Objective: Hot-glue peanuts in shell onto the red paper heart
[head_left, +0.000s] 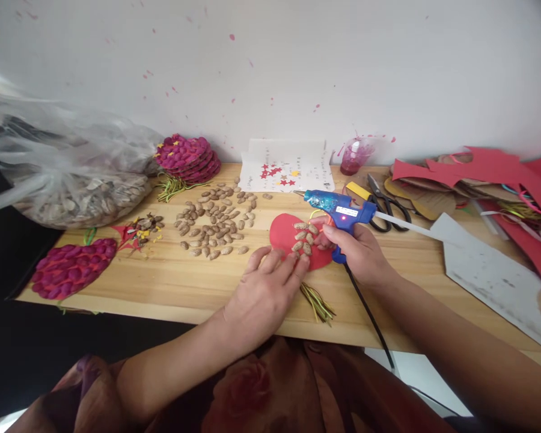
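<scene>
My right hand (363,249) is wrapped round the handle of a blue hot glue gun (327,203), whose nozzle points left. A white glue stick (408,224) sticks out of its back end, and a small red light glows on its side. Below the nozzle lies a red rounded cutout (282,228) with several peanut shells (307,248) on it. My left hand (265,291) lies palm down with fingers stretched onto the cutout's lower left, fingertips beside the lowest shells. Green and yellow strings (318,302) hang from the cutout's lower edge.
Loose peanut shells (211,222) are spread left of centre. A finished purple-shelled piece (74,267), a stack of similar ones (187,157) and a plastic bag (72,174) stand left. Rightward are scissors (388,204), red scraps (478,165) and a pink-stained cup (354,157). A black cord (369,316) trails down.
</scene>
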Action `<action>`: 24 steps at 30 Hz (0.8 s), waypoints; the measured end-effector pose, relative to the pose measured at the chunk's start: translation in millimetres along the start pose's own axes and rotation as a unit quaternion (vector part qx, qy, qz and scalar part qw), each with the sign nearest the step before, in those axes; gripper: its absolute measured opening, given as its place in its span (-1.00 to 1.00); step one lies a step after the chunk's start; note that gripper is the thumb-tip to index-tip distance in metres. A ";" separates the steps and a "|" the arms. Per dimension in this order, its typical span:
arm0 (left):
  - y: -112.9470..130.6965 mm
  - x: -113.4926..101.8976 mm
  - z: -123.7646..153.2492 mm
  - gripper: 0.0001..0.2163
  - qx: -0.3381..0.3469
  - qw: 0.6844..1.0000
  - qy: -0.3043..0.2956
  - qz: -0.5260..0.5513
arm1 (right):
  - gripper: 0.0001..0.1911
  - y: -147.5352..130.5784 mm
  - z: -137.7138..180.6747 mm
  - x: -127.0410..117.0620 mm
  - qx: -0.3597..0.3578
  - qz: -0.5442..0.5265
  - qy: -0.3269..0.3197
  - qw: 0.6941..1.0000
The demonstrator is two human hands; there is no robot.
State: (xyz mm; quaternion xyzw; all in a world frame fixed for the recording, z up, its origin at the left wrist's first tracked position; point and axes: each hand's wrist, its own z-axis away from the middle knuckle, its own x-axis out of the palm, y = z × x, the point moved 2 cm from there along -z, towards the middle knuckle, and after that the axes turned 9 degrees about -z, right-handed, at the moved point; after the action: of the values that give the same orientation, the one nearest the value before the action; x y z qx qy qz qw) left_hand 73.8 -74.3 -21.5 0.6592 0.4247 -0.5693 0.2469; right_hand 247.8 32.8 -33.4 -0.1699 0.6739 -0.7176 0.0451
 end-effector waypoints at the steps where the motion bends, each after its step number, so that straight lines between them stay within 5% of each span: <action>1: -5.2 -1.4 2.0 -0.59 -0.016 0.999 0.016 0.027 | -0.73 0.9 -0.3 -1.5 -0.003 -0.002 -0.001 1.000; 7: -50.6 -10.3 26.6 -0.68 -0.137 0.982 0.128 0.021 | -0.74 8.6 -1.3 -8.8 -0.022 -0.035 -0.007 0.999; 10: -65.2 -11.1 38.4 -0.84 -0.162 0.978 0.129 0.025 | -0.74 7.5 -1.2 -8.6 -0.033 -0.051 -0.008 0.998; 18: -60.7 -8.5 52.4 -0.75 -0.170 0.978 0.079 0.091 | -0.82 0.1 -4.1 -14.3 -0.085 -0.055 0.047 0.994; 24: -59.1 -8.5 58.2 -0.80 -0.190 0.964 0.096 0.159 | -0.83 -0.6 -5.8 -17.8 -0.101 -0.035 0.068 0.992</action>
State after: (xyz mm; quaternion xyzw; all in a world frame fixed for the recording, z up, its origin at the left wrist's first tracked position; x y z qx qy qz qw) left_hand -7.2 -93.2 -17.3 0.7106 0.4368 -0.3656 0.4130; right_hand 262.8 43.6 -36.3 -0.1479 0.7379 -0.6570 -0.0433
